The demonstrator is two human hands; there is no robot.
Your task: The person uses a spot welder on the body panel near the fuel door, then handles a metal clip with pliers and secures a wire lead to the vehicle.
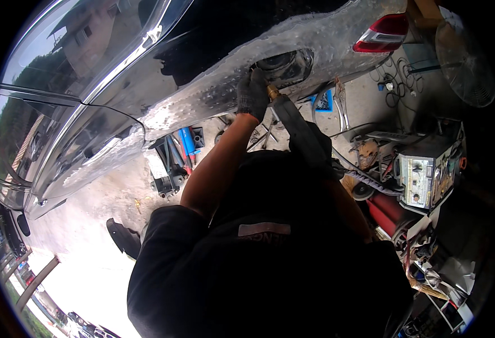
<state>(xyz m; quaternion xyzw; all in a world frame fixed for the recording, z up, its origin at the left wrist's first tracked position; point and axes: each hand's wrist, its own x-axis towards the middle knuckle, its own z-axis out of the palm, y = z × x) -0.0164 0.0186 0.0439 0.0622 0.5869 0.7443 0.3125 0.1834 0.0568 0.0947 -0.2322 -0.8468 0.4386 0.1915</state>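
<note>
Far right, I see a round fan (466, 65); left of it, a blue tray (331, 96) beside metal pliers (342, 104). Left of me, blue cylinder (187, 141); nearer right, red cylinder (384, 211).

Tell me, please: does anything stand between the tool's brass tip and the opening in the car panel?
Nothing visible does; the gloved left hand is beside the brass tip, at the edge of the opening.

One dark car (219, 50) in the foreground; one tail lamp (381, 34); one panel opening (292, 69); one brass-tipped handheld tool (297, 124); one round fan (466, 63); one blue tray (329, 100).
</note>
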